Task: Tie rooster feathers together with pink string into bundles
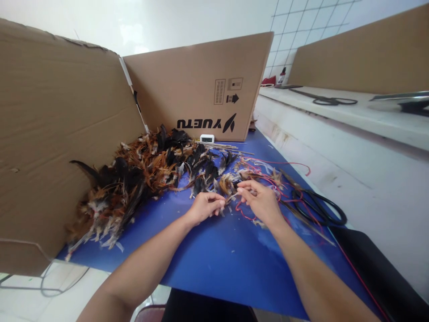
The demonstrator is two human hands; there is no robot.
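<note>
Nearest at the right, a long black flat piece (372, 268) lies along the edge of the blue tabletop (197, 264), out of the working hands' way. Now the action: both forearms reach in, and here's the left hand (205, 206), thumb and fingertips pinched shut on one end of a thin pale strand (232, 196). The right hand (262, 201) answers at the other end, thumb against forefinger, gripping too. The strand stretches across the short gap between them, just above the tabletop; whether it's quill or fibre, I can't tell. Two fine pinches, presumably because something this slight needs fingertip control!

Off to the right, red cord (302, 164) loops loosely, tangled about black-handled scissors (336, 208), handles turned towards the person, handy for the right hand. Just beyond the fingers sits a tuft of brown and cream feathers (228, 183), and over on the left the big feather heap (150, 172), brown and black, banks against the left cardboard panel (56, 112), which probably stops it spilling.

Further back, thin sticks (231, 146) lie near a white digital clock (207, 139), its display facing the worker. Behind stands the YUETU cardboard panel (174, 80), printed upside down, apparently a screen.
</note>
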